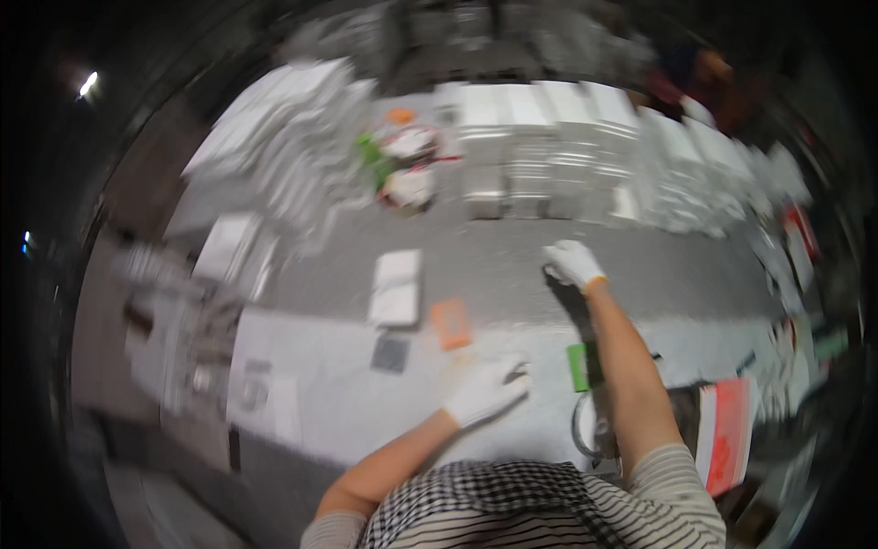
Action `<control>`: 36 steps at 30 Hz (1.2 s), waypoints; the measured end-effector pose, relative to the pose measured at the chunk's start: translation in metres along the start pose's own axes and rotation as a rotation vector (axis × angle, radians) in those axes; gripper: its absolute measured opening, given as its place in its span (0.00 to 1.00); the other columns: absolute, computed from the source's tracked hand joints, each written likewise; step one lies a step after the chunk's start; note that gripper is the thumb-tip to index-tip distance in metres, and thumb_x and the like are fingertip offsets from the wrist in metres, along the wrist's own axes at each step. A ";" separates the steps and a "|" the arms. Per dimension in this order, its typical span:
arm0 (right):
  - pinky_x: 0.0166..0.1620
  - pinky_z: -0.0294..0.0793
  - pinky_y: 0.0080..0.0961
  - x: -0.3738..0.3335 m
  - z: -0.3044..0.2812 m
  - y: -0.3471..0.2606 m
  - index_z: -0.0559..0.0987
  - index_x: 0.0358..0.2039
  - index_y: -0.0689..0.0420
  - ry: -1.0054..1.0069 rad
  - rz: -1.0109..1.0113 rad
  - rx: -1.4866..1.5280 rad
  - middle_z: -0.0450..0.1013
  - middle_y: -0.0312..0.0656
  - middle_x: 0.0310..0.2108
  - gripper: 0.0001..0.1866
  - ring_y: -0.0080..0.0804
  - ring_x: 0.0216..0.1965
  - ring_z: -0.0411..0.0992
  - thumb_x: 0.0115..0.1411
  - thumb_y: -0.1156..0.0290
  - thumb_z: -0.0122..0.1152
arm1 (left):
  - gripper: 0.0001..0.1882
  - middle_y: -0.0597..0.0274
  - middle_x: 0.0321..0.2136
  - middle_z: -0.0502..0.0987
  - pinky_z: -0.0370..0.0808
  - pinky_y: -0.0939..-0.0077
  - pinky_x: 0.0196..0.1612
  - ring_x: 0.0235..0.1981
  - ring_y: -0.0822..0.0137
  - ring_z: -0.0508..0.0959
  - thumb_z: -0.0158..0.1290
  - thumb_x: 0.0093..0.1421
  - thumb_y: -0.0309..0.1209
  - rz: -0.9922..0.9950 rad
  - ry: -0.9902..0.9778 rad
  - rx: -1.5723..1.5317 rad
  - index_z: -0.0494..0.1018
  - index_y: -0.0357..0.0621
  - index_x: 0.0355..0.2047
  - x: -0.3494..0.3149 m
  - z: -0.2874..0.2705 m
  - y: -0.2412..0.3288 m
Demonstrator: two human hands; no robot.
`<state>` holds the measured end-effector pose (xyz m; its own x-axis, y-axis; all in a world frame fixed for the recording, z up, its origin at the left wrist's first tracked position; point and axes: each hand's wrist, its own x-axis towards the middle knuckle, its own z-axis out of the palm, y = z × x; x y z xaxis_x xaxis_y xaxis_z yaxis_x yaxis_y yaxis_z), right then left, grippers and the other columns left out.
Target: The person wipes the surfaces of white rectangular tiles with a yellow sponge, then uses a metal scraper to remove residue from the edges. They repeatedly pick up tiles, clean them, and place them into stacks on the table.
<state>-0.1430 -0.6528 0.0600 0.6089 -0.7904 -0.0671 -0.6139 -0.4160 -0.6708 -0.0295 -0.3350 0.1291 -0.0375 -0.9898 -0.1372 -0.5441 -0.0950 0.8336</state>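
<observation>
My left hand (pixel 487 393), in a white glove, is low over the pale sheet (pixel 320 366) on the table. Its fingers are curled around a small dark patch that is too blurred to name. Farther forward, my right hand (pixel 573 264), gloved in white too, reaches over the grey tabletop (pixel 485 265). Its fingers are bent together, with something dark or a shadow at the tips. Near the left hand are an orange card-like piece (pixel 450 324), a dark grey square (pixel 390 354) and a small white stack (pixel 397 287). By the right forearm lies a green piece (pixel 578 367).
White stacks (pixel 508 110) line the table's far side, with more stacked at left (pixel 283 101) and right (pixel 695 165). Between them lies a green, orange and white clutter (pixel 407 174). A red-and-white package (pixel 727 435) is at the near right. Another person (pixel 704 78) is at the far right.
</observation>
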 end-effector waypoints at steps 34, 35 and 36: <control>0.57 0.73 0.30 -0.256 0.315 -0.363 0.79 0.54 0.61 -0.810 -0.141 0.170 0.79 0.53 0.51 0.21 0.44 0.54 0.77 0.69 0.61 0.53 | 0.18 0.58 0.37 0.83 0.78 0.71 0.40 0.37 0.65 0.82 0.56 0.62 0.41 -0.270 0.123 -0.447 0.77 0.40 0.45 -0.354 -0.106 -0.163; 0.56 0.74 0.29 -0.260 0.318 -0.370 0.79 0.54 0.61 -0.802 -0.162 0.149 0.79 0.52 0.50 0.20 0.40 0.52 0.78 0.69 0.62 0.54 | 0.18 0.57 0.36 0.83 0.77 0.71 0.39 0.36 0.65 0.82 0.56 0.62 0.41 -0.268 0.174 -0.475 0.77 0.40 0.44 -0.364 -0.105 -0.170; 0.54 0.75 0.28 -0.263 0.320 -0.375 0.79 0.54 0.61 -0.793 -0.182 0.132 0.80 0.50 0.48 0.19 0.36 0.50 0.78 0.69 0.64 0.54 | 0.17 0.54 0.35 0.83 0.77 0.70 0.39 0.36 0.65 0.82 0.56 0.62 0.41 -0.295 0.168 -0.475 0.77 0.40 0.43 -0.375 -0.120 -0.163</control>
<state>0.0881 -0.1451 0.0928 0.8976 -0.1426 -0.4171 -0.4371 -0.4115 -0.7998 0.1737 0.0386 0.1090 0.2130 -0.9140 -0.3454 -0.0746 -0.3677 0.9270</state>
